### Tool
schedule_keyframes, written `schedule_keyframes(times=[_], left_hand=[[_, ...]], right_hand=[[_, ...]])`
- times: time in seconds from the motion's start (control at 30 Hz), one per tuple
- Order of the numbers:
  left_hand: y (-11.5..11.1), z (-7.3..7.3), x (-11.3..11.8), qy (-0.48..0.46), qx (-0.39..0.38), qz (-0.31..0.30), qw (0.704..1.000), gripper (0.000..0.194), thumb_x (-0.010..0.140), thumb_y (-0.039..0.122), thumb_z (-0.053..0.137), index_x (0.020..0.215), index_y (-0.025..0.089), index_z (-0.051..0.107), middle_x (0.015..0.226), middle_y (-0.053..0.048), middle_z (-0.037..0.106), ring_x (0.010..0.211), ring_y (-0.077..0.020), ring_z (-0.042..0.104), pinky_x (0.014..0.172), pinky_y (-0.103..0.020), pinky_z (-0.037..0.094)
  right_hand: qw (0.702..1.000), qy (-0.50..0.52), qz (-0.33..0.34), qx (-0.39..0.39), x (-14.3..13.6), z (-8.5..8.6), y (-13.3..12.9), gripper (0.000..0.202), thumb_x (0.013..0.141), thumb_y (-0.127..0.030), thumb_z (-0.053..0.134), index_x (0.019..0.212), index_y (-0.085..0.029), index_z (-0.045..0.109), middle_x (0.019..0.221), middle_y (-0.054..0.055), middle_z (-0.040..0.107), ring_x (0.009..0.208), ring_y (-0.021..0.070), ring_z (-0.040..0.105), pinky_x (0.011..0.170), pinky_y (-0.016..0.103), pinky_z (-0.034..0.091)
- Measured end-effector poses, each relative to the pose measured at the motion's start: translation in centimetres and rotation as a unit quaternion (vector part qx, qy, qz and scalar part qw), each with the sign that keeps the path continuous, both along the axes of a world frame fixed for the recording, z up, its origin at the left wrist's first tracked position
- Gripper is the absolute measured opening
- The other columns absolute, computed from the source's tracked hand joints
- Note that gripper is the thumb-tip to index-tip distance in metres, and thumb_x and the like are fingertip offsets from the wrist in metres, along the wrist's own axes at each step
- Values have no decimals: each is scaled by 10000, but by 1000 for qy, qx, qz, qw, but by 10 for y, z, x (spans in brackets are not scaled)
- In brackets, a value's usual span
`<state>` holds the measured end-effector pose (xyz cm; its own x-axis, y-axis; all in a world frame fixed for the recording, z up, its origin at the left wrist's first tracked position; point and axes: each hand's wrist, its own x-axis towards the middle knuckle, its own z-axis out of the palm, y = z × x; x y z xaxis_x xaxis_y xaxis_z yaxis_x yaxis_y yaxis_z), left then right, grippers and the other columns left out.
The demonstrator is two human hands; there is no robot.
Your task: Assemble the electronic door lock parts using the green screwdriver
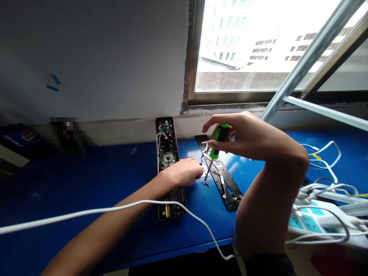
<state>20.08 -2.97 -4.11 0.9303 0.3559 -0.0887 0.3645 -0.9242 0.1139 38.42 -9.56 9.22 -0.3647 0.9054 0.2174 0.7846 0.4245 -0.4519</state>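
My right hand [238,134] grips a green and black screwdriver [220,138], its shaft slanting down to the left. The screwdriver's tip is just above several small dark screws [205,184] on the blue table. With fingers curled, my left hand [186,171] lies across an opened long black housing [167,143], like a smart lock body. A small white plate [204,168] shows at its fingertips; what the fingers hold is hidden. Inside the housing are a round part [168,159], wires and a brass cylinder [167,211]. Beside the screws lies a black backplate [230,191] with cables.
A white cable [115,209] crosses in front of my left forearm. Power strips [310,218] and tangled white cables [327,165] are at the right, by a metal frame [287,88]. A dark blue Pepsi box [17,138] stands far left. Wall and window bound the table [123,180] behind.
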Motion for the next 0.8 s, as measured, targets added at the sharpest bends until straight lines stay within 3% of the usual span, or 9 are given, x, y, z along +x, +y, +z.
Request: schedule_keyframes(times=[0.37,0.5,0.63,0.7,0.8], left_hand=[[3,-18,17,-6,-44,-22,999,181,783,32,645,693,173,715,719,-55,700,627,-208,620,596,-326,465],[2,-16,14,-20,-46,-23,998,156,799,33,666,763,169,734,799,-67,723,734,-233,669,663,-337,507],[-3,-5,-8,-79,-35,-20,996,115,867,67,706,880,167,760,938,-70,752,906,-241,706,799,-348,552],[-5,1,-28,-133,-26,-17,991,95,904,91,711,934,160,769,981,-77,756,900,-224,714,766,-331,567],[-8,3,-65,-259,29,6,966,146,983,124,645,1061,149,765,1079,-104,767,1006,-236,716,873,-367,593]], right_hand=[[999,-21,-28,5,16,-1,-3,187,861,-353,735,1011,-242,736,806,9,753,647,161,679,610,341,517],[999,-28,-20,13,15,-3,0,173,869,-362,731,1003,-254,733,778,-4,741,638,158,667,616,346,518],[999,-30,-5,35,11,-2,1,170,877,-371,724,1006,-262,734,853,5,757,669,165,689,604,346,533],[999,-26,5,42,7,-1,1,187,872,-394,724,1005,-262,737,881,20,767,695,187,707,591,358,545],[999,-24,10,42,0,1,2,202,864,-420,720,1007,-278,737,868,20,775,694,213,714,573,386,558]])
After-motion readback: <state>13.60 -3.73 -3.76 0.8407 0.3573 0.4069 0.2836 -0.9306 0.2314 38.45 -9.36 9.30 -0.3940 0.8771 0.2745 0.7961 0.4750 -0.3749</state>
